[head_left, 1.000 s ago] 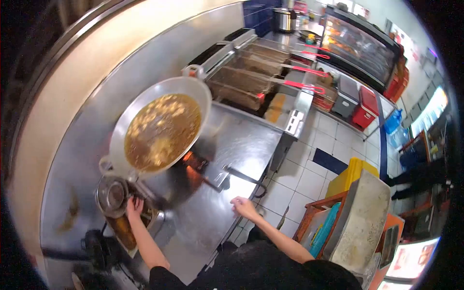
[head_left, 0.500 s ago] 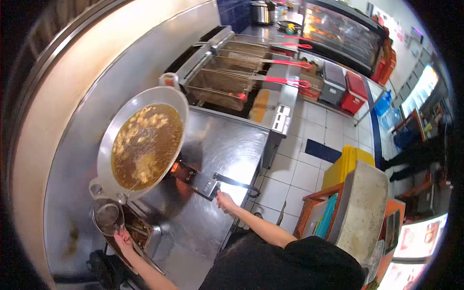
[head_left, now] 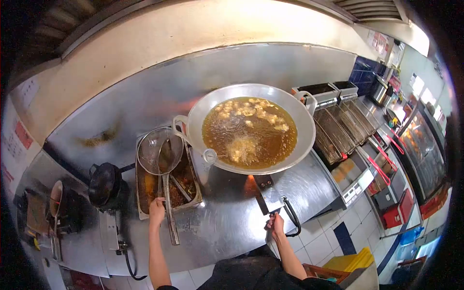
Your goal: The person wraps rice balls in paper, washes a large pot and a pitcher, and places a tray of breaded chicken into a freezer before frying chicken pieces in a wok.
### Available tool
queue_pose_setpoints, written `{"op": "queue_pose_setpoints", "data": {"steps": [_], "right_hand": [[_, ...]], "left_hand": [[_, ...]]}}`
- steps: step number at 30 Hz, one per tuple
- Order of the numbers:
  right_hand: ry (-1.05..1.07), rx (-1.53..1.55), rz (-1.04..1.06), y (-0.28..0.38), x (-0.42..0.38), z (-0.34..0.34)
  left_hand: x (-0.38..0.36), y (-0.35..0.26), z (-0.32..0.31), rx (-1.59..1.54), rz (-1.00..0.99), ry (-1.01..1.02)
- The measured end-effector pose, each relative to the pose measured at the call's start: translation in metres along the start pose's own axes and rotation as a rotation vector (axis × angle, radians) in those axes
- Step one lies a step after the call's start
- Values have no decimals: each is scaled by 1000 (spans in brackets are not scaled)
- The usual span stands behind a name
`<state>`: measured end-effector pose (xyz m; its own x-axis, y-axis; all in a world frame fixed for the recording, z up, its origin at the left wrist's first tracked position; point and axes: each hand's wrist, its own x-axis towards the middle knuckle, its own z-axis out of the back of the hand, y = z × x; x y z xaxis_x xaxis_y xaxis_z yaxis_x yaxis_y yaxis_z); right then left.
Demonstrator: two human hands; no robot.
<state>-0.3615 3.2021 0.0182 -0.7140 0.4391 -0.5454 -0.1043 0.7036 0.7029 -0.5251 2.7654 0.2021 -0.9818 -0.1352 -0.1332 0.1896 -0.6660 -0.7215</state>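
Note:
A wide metal wok (head_left: 309, 130) of bubbling oil holds pale frying pieces (head_left: 246, 145). A dial thermometer (head_left: 210, 155) is at its left rim. My left hand (head_left: 156, 210) is closed around the thin handle of a mesh strainer (head_left: 149, 150), over a rectangular tray (head_left: 195, 199) of brown liquid. A thicker-handled ladle (head_left: 172, 227) rests in that tray beside the hand. My right hand (head_left: 276, 225) is closed at the burner control (head_left: 271, 202) at the counter's front, its fingers on a small knob. Orange glow shows beneath the wok.
Fryer baskets (head_left: 338, 130) with red handles stand right of the wok. A black pan (head_left: 104, 183) and another burner are at the left. A black curved hose (head_left: 293, 217) sticks out by my right hand. A yellow bin (head_left: 350, 263) stands at the lower right.
The view has swung left and levelled. The strainer and my left hand now appear over the tray, farther from the wok's handle. My right hand remains at the burner control.

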Motion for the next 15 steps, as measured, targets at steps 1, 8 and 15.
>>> {"op": "queue_pose_setpoints", "data": {"steps": [1,8,15], "right_hand": [[-2,9,-10,1,-1,1],[46,-263,-73,24,-34,12],[-4,-562,-49,38,-65,103]], "left_hand": [[0,10,-1,-1,26,0],[-18,14,-6,-19,-39,-123],[-14,39,-9,-58,-21,-152]]}}
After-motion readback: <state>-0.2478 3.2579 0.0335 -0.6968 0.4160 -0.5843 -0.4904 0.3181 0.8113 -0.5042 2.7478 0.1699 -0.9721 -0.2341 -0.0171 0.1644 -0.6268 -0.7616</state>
